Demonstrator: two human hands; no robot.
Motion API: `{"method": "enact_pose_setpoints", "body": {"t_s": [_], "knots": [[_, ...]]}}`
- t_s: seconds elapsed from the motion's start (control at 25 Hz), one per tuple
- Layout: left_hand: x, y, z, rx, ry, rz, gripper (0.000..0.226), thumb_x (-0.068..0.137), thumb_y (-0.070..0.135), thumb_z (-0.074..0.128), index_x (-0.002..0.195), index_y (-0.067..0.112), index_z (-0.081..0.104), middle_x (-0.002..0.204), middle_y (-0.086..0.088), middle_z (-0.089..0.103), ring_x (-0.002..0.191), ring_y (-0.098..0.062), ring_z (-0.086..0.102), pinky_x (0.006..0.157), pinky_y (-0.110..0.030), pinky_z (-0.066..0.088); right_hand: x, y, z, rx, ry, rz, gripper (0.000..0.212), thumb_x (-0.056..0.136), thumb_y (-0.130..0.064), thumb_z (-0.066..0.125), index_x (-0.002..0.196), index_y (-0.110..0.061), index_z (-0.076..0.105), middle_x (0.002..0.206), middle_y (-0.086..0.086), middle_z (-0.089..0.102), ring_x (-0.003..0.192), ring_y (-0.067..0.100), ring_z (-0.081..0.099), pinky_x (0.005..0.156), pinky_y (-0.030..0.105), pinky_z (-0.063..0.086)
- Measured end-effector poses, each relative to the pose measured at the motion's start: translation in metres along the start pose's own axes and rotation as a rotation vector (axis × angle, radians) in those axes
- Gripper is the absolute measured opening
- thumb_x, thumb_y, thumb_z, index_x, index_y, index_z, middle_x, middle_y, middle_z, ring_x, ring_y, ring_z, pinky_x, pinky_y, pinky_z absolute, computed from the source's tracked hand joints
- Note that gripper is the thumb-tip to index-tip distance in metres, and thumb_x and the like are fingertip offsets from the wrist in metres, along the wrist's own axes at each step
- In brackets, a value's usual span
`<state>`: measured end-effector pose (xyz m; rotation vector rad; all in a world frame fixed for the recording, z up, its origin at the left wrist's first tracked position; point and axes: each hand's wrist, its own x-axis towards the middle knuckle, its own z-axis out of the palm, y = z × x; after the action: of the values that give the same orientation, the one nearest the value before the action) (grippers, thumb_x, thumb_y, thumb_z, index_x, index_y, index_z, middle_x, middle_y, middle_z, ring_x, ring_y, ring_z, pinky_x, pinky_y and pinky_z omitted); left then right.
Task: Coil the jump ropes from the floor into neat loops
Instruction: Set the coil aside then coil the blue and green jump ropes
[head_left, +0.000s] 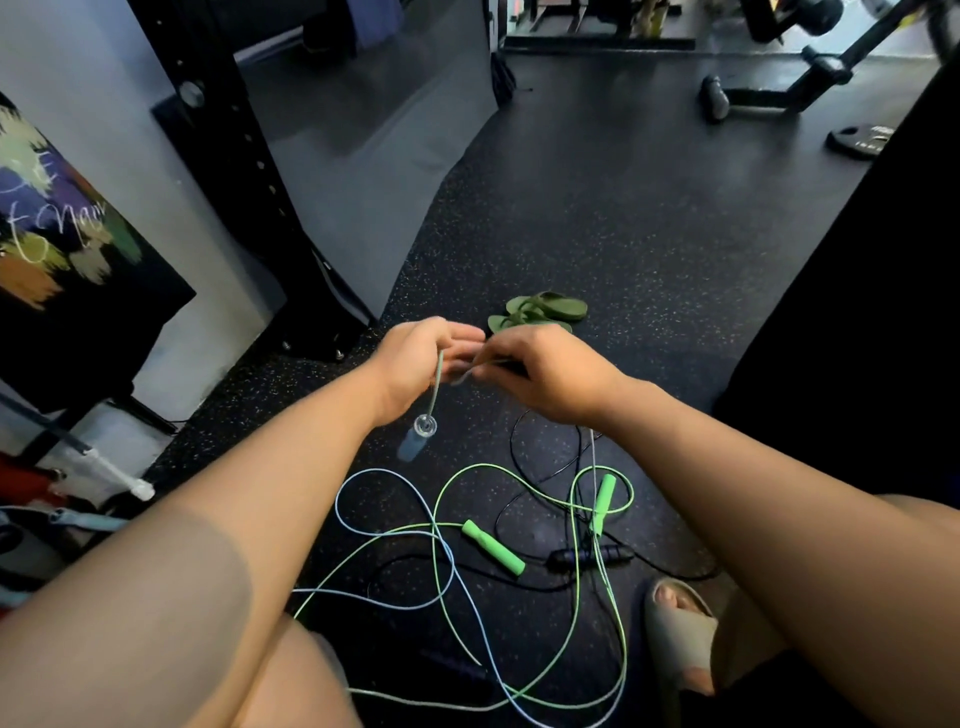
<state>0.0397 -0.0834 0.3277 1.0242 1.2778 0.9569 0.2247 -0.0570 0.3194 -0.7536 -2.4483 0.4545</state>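
The floor (597, 234) is matt black rubber, grainy and flecked with pale specks. The pale blue cord (338, 512) and the green cord (435, 525) look like smooth, slightly glossy plastic. The green handles (492, 547) are matt and foam-like; the blue handle (413, 446) is translucent plastic. The slide sandal (680, 629) is matt grey foam, and the black upright (244, 171) is painted metal with a dull sheen.

Dim indoor light, dark exposure overall. Brightest strip lies far beyond green sandals (537, 312), at top edge. Soft grey sheen on floor (623, 208) beyond and left of sandals. Black mass right of sandals is crushed, no detail. Motion blur just in front of sandals: left hand (415, 358) and right hand (545, 379) soft at fingers, pale blue rope (438, 384) and dangling blue handle (413, 441) smeared. Green handle (493, 547) nearer camera is sharp, saturated. Wide-angle bowing: rack upright (249, 171) left of sandals curves, forearms swell toward bottom edge.
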Motion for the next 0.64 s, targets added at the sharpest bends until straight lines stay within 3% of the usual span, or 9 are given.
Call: {"method": "enact_pose_setpoints", "body": {"t_s": [0.08, 0.12, 0.2, 0.32, 0.44, 0.56, 0.64], "knots": [[-0.003, -0.001, 0.005, 0.023, -0.102, -0.053, 0.045, 0.071, 0.018, 0.040, 0.101, -0.004, 0.065, 0.071, -0.006, 0.069, 0.078, -0.027, 0.062, 0.076, -0.031, 0.048, 0.001, 0.003, -0.006, 0.063, 0.032, 0.090, 0.015, 0.086, -0.030, 0.075, 0.089, -0.016, 0.074, 0.081, -0.004, 0.071, 0.073, 0.012, 0.063, 0.069, 0.036, 0.052], [-0.006, -0.001, 0.007, 0.026, -0.164, -0.073, 0.041, 0.071, 0.018, 0.039, 0.095, -0.005, 0.062, 0.072, -0.012, 0.068, 0.079, -0.033, 0.064, 0.078, -0.033, 0.050, 0.001, 0.004, -0.009, 0.112, 0.055, 0.128, 0.017, 0.083, -0.032, 0.078, 0.086, -0.016, 0.072, 0.078, -0.007, 0.069, 0.071, 0.012, 0.063, 0.067, 0.036, 0.052], [-0.012, 0.001, 0.011, 0.085, -0.281, -0.110, 0.040, 0.085, 0.017, 0.031, 0.101, -0.010, 0.055, 0.083, -0.026, 0.071, 0.086, -0.042, 0.068, 0.082, -0.033, 0.054, 0.000, 0.006, -0.015, 0.192, 0.114, 0.144, 0.018, 0.079, -0.030, 0.081, 0.083, -0.015, 0.071, 0.074, -0.010, 0.066, 0.071, 0.011, 0.064, 0.067, 0.037, 0.053], [-0.020, 0.009, 0.014, 0.095, -0.383, -0.156, 0.051, 0.091, 0.019, 0.018, 0.103, -0.010, 0.058, 0.068, -0.021, 0.069, 0.074, -0.039, 0.068, 0.079, -0.034, 0.052, -0.001, 0.011, -0.017, 0.283, 0.141, 0.130, 0.014, 0.081, -0.028, 0.080, 0.084, -0.018, 0.071, 0.077, -0.006, 0.067, 0.079, 0.020, 0.068, 0.075, 0.042, 0.054], [-0.026, 0.020, 0.015, -0.108, -0.411, -0.139, 0.053, 0.081, 0.038, 0.027, 0.090, -0.002, 0.061, 0.057, -0.014, 0.058, 0.063, -0.035, 0.063, 0.084, -0.044, 0.044, -0.001, 0.019, -0.012, 0.399, 0.153, 0.232, 0.008, 0.088, -0.037, 0.071, 0.082, -0.034, 0.068, 0.069, 0.003, 0.060, 0.072, 0.023, 0.064, 0.071, 0.044, 0.052], [-0.031, 0.025, 0.016, -0.392, -0.373, -0.094, 0.061, 0.073, 0.051, 0.036, 0.089, -0.001, 0.064, 0.061, -0.011, 0.059, 0.065, -0.034, 0.063, 0.083, -0.041, 0.048, -0.006, 0.024, -0.001, 0.400, 0.134, 0.356, 0.020, 0.099, -0.032, 0.059, 0.080, -0.026, 0.064, 0.064, -0.002, 0.047, 0.059, 0.005, 0.042, 0.059, 0.032, 0.037], [-0.033, 0.027, 0.015, -0.568, -0.349, -0.056, 0.068, 0.073, 0.055, 0.040, 0.095, -0.003, 0.068, 0.068, -0.010, 0.064, 0.071, -0.032, 0.064, 0.081, -0.036, 0.054, -0.010, 0.020, 0.011, 0.434, 0.085, 0.408, 0.026, 0.103, -0.030, 0.052, 0.080, -0.021, 0.062, 0.065, -0.006, 0.046, 0.055, 0.000, 0.039, 0.055, 0.024, 0.036]]}}
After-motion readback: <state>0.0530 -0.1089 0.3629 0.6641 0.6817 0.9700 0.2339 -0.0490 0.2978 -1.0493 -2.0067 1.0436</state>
